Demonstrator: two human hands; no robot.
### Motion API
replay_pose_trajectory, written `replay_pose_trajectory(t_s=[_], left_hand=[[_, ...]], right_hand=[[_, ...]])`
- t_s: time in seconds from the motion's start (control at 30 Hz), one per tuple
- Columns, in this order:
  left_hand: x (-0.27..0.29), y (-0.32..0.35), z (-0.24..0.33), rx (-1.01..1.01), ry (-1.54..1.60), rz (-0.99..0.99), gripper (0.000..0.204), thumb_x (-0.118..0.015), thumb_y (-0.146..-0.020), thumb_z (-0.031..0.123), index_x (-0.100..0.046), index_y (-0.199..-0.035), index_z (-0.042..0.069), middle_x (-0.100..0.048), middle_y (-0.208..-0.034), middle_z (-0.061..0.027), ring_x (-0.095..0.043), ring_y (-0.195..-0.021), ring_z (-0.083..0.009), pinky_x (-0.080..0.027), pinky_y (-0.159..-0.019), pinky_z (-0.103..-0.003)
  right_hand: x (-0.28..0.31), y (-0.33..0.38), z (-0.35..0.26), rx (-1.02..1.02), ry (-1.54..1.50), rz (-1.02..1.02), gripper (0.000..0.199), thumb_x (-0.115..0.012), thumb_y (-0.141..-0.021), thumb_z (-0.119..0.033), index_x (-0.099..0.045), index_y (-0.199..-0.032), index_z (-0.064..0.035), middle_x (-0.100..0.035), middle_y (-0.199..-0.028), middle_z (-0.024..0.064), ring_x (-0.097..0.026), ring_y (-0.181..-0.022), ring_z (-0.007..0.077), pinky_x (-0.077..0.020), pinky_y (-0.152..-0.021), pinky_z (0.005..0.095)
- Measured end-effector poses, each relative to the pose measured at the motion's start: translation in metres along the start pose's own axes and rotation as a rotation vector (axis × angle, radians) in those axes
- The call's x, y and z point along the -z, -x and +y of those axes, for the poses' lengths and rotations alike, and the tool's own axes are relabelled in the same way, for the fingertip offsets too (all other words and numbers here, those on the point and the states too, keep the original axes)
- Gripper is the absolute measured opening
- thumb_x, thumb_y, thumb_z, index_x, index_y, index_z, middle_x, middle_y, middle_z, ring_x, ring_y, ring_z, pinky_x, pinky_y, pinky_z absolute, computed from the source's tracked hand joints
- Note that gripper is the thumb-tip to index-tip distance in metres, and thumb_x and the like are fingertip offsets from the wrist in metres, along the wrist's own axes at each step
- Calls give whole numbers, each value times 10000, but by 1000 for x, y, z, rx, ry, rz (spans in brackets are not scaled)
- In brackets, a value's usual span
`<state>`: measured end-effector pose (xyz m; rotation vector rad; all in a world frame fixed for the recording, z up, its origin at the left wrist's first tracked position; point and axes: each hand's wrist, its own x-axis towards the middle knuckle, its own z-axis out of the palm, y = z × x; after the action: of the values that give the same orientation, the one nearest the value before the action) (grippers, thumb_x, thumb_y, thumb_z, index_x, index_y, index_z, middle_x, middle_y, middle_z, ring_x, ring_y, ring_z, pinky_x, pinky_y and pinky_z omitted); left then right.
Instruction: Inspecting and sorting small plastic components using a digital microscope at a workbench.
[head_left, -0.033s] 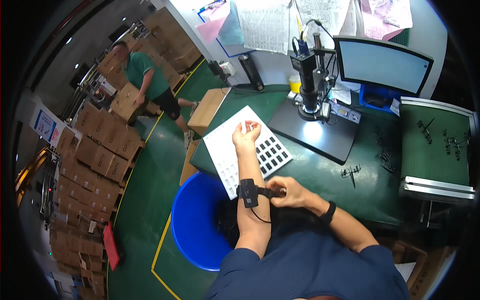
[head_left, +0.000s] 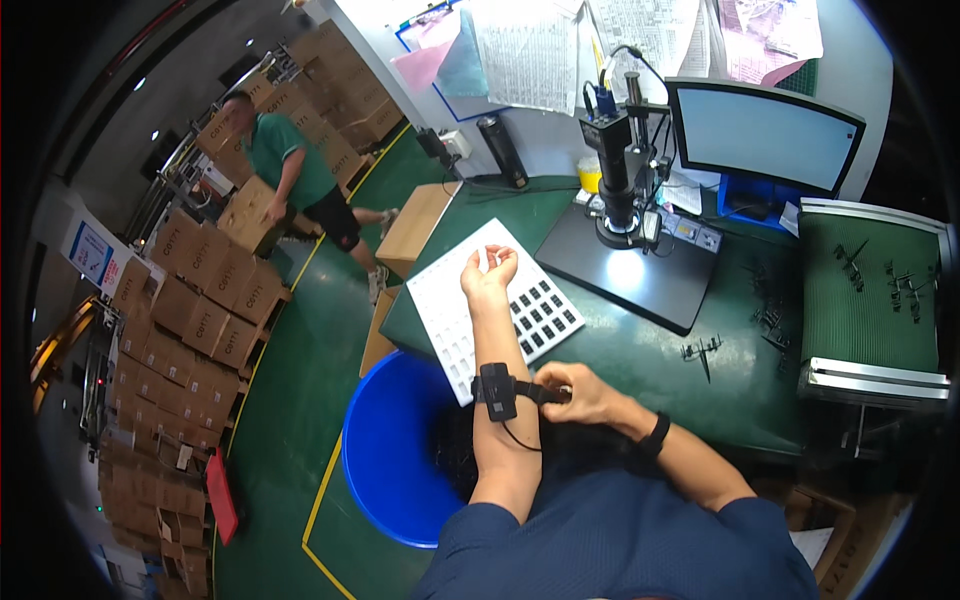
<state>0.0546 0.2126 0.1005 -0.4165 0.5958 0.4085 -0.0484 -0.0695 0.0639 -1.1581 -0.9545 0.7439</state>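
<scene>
My left hand (head_left: 489,273) is palm up above a white tray (head_left: 440,290), its fingers loosely curled and apart with nothing in them. Rows of small black parts (head_left: 545,310) fill the tray's right side. Strapped round my left forearm is a small black box-shaped device (head_left: 496,392) with a thin cable. My right hand (head_left: 582,394) pinches the end of the device's black strap (head_left: 535,391) beside that forearm. A dark band (head_left: 656,433) circles my right wrist.
A blue bin (head_left: 375,500) with dark contents stands below the tray. Right of it are a microscope (head_left: 616,190) on a black base, a monitor (head_left: 765,135) and a green conveyor (head_left: 870,320) carrying black parts. A person in green (head_left: 290,165) handles a carton (head_left: 250,215) near stacked boxes.
The person in green has shifted slightly with the carton. My hands keep the same pose on the strap and over the tray.
</scene>
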Motion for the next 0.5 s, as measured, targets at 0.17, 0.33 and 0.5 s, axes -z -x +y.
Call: replay_pose_trajectory(t_s=[0.17,0.33,0.5], left_hand=[[-21,16,-85,70,111,-91,246,-607,-1003,267,-523,-962,40,-548,-792,-61,-459,-666,-156,-375,-619,-336],[-38,18,-95,-238,76,-137,83,-517,-890,39,-462,-840,75,-478,-686,-44,-455,-603,-157,-354,-569,-330],[-48,26,23,-1518,-668,-90,173,-595,-965,168,-651,-958,4,-601,-801,-91,-594,-690,-215,-495,-643,-368]], right_hand=[[13,-1,56,66,-327,123,101,-732,-820,27,-683,-904,-1,-628,-871,-41,-542,-800,41,-446,-683,229],[-4,1,54,-24,-449,137,225,-829,-899,-132,-751,-1078,-19,-699,-877,-33,-570,-725,12,-451,-637,208],[16,44,14,-273,-68,159,254,-859,-891,-135,-764,-1069,19,-685,-774,-31,-599,-706,39,-490,-632,244]])
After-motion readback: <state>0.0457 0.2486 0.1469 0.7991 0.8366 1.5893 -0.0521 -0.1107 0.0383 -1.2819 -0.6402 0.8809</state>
